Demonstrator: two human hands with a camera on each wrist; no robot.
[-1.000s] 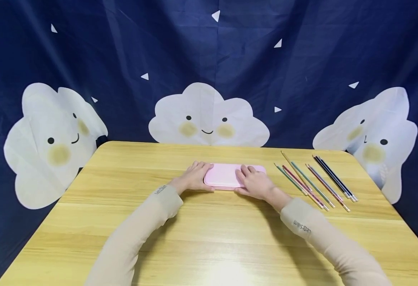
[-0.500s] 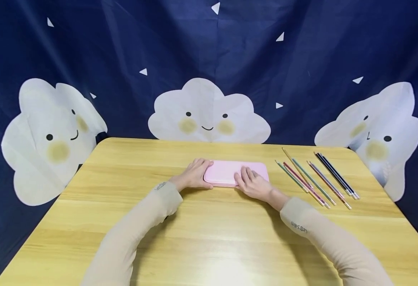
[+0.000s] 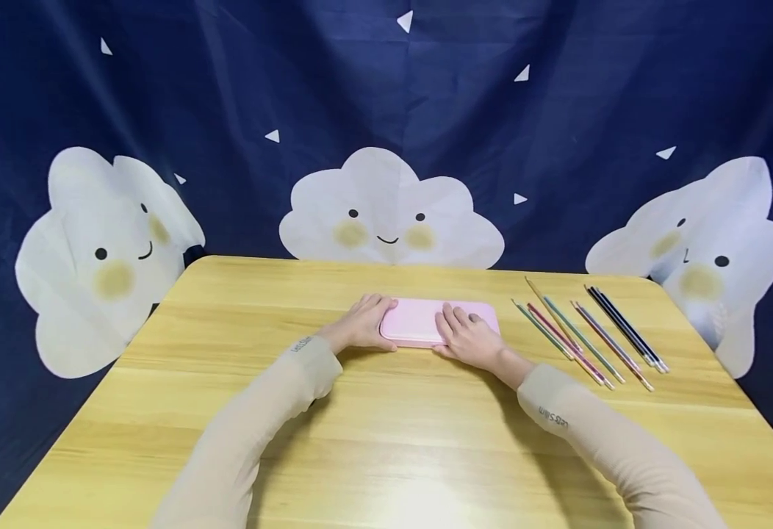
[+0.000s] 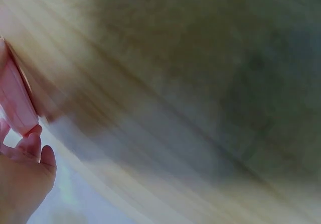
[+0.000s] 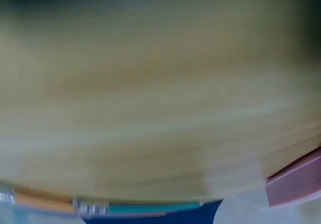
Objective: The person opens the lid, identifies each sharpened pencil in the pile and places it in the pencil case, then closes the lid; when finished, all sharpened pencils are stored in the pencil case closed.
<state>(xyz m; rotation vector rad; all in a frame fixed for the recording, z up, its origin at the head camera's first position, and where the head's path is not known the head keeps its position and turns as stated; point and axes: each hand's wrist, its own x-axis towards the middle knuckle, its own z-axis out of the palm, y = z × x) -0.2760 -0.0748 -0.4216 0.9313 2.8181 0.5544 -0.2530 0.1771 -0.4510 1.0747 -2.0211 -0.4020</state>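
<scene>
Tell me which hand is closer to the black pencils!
Right. The right hand holds the pink case toward its right end, left of the black pencils. The left hand grips the case's left end, farther from them.

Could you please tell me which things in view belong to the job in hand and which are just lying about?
In the job:
pink, rounded rectangular case, held by the left hand and right hand
light wood-grain table beneath it

Apparently lying about, untouched:
slim coloured pencils, right of the case
slim black pencils, farther right
</scene>
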